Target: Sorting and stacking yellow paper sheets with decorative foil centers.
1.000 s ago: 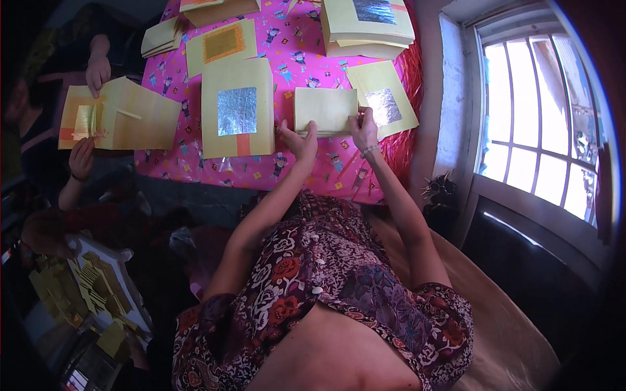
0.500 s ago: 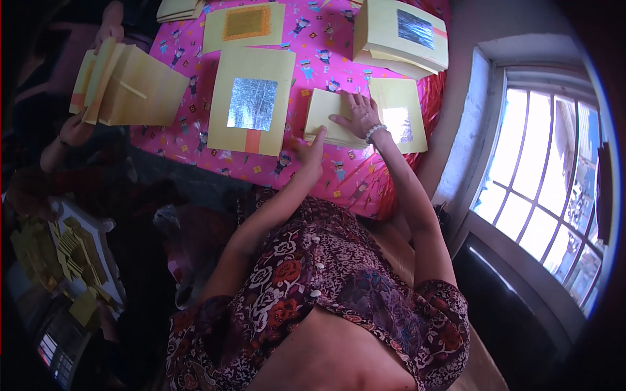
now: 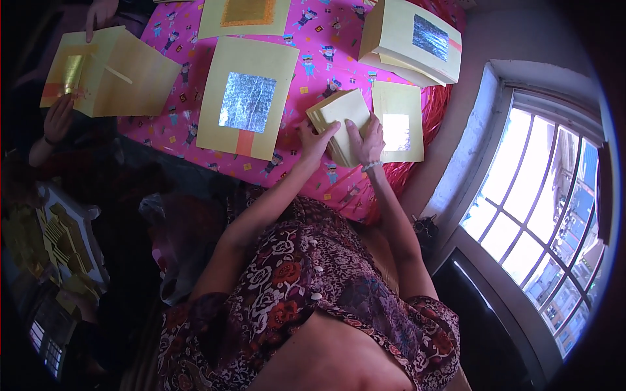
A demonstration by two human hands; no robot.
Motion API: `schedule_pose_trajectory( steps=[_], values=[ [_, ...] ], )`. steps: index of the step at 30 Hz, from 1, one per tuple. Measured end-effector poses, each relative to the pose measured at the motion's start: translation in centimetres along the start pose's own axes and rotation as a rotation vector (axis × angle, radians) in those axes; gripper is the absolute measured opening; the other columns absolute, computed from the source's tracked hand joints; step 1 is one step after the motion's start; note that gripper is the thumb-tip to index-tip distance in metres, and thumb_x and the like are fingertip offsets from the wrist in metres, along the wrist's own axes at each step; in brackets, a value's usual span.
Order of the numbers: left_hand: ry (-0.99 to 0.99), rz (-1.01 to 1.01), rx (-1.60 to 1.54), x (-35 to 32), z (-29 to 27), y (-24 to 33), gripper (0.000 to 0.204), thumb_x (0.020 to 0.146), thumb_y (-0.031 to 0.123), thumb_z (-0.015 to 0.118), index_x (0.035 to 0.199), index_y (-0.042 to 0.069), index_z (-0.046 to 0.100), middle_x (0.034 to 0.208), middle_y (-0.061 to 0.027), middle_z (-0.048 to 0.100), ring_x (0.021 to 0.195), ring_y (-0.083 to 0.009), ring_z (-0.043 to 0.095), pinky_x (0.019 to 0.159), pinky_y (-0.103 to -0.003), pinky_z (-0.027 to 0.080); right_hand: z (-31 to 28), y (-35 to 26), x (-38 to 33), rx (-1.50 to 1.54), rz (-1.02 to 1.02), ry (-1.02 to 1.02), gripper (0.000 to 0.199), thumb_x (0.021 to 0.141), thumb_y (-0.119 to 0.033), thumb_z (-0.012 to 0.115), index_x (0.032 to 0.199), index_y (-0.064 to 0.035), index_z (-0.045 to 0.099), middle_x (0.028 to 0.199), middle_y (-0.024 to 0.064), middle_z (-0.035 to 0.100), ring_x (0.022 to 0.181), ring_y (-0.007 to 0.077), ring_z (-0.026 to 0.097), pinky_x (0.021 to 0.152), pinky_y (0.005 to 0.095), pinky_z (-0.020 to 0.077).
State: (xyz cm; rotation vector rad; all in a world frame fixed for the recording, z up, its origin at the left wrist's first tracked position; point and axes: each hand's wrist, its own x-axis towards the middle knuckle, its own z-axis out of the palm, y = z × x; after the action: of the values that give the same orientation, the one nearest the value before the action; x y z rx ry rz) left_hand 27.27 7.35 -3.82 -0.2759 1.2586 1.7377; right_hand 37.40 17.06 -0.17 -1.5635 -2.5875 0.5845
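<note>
Between my two hands is a thick stack of folded pale yellow paper point(image 3: 343, 116), turned at an angle and tilted on the table. My left hand point(image 3: 317, 140) grips its left edge, thumb on top and fingers at the side. On its right edge, my right hand point(image 3: 367, 139) has its thumb across the top and its fingers round the far side; a beaded bracelet is on that wrist. Just right of the stack lies a yellow sheet with a shiny silver square point(image 3: 396, 133). To the left is a larger yellow sheet with a silver square and an orange strip point(image 3: 215, 130).
A pink patterned cloth point(image 3: 312, 88) covers the table. At the far right stands a tall pile of yellow sheets point(image 3: 385, 39); a gold-square sheet point(image 3: 210, 19) lies at the back. On the left a co-worker's hands point(image 3: 60, 117) hold yellow paper. A barred window point(image 3: 521, 189) is at right.
The stack has been turned and lifted at an angle. My right hand has gone from lying flat on top to gripping its side. The co-worker's paper now lies opened, showing a gold square.
</note>
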Motion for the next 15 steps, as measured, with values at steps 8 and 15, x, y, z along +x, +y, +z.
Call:
schedule_pose_trajectory(
  steps=[8,15],
  values=[
    [-0.179,0.381,0.27,-0.8,-0.2,0.4,0.095,0.068,0.025,0.087,0.13,-0.003,0.021,0.123,-0.0185,0.042,0.113,-0.0258,0.05,0.095,-0.037,0.046,0.6,-0.1,-3.5,0.519,0.077,0.179,0.068,0.087,-0.039,0.069,0.134,0.0018,0.041,0.117,0.0256,0.056,0.109,0.037,0.056,0.091,0.0454,0.0464],
    [-0.259,0.435,0.519,-3.4,-0.6,2.1,0.087,0.068,0.027,0.086,0.13,0.004,0.03,0.11,-0.0179,0.062,0.099,-0.0317,0.066,0.081,-0.041,0.054,-5.0,-1.8,-3.3,0.45,-0.062,0.201,0.067,0.086,-0.029,0.07,0.134,0.0065,0.039,0.128,0.0227,0.044,0.124,0.034,0.041,0.106,0.0428,0.0333]
  ],
)
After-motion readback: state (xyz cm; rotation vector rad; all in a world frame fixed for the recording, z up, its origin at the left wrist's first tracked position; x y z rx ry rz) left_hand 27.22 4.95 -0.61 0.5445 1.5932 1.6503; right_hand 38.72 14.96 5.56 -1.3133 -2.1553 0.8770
